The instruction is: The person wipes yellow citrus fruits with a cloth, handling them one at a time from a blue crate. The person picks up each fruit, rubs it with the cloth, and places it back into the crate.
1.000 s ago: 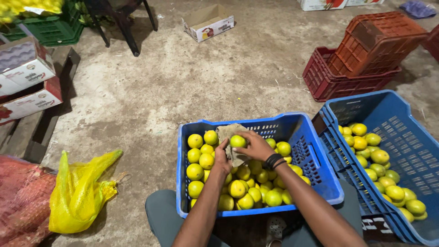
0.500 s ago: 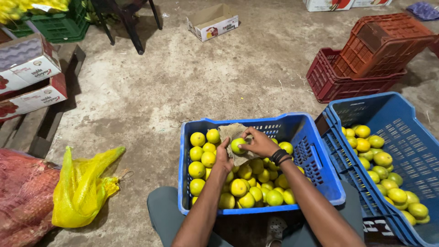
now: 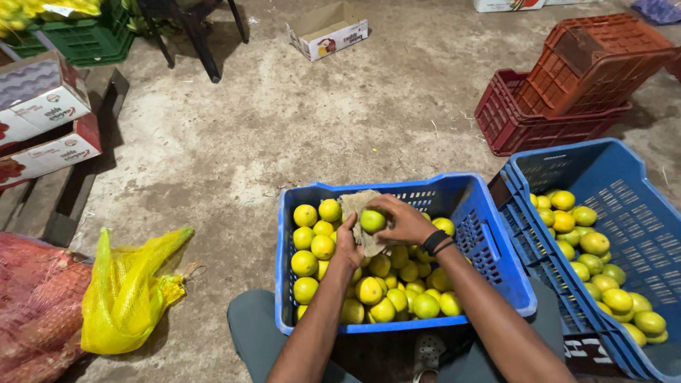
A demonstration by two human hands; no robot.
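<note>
A blue plastic crate (image 3: 496, 273) sits between my knees, filled with several yellow-green citrus fruits (image 3: 369, 291). My right hand (image 3: 403, 221) grips one green fruit (image 3: 372, 220) above the crate's far half. My left hand (image 3: 345, 245) holds a brownish cloth (image 3: 355, 204) against that fruit from the left and underneath. A black band circles my right wrist.
A second blue crate (image 3: 603, 170) with several fruits stands at the right. Red crates (image 3: 560, 92) are stacked behind it. A yellow mesh sack (image 3: 128, 291) and a red mesh sack (image 3: 35, 305) lie at left, beside cardboard boxes (image 3: 42, 120). Another box (image 3: 328, 30) and chair legs stand far back.
My right hand has turned the green fruit a little against the cloth. The view shifted slightly; both hands stay over the crate.
</note>
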